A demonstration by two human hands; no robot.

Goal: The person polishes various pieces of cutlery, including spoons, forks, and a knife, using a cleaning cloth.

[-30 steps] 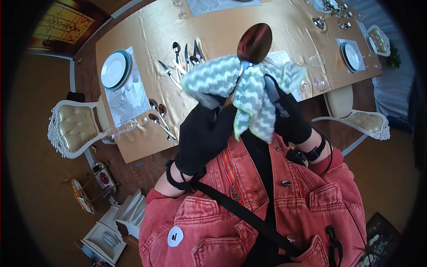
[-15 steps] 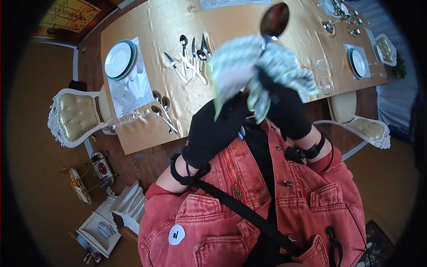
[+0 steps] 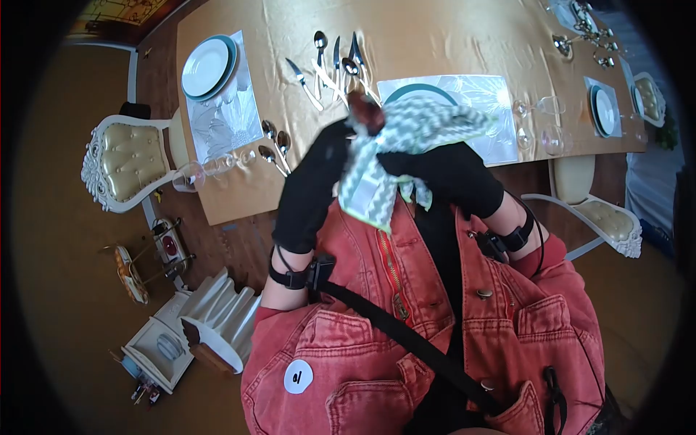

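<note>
Both my hands wear black gloves and are raised in front of my red jacket. My left hand [image 3: 308,192] reaches up to a spoon [image 3: 365,111], of which only the dark, shiny bowl shows. A green-and-white zigzag cloth [image 3: 413,123] is wrapped over the rest of the spoon and hangs down between my hands. My right hand [image 3: 453,177] grips the cloth from the right side. The spoon's handle is hidden under the cloth.
A long table with a gold cloth [image 3: 435,36] lies ahead. On it are a white plate [image 3: 206,65], a group of cutlery [image 3: 333,65], three spoons [image 3: 274,145], wine glasses [image 3: 540,119] and a placemat [image 3: 493,101]. Cream chairs stand left [image 3: 127,163] and right [image 3: 602,214].
The spoon was held high with its bowl clear above the cloth. It has come down and tipped left, and the cloth now spreads over my right hand.
</note>
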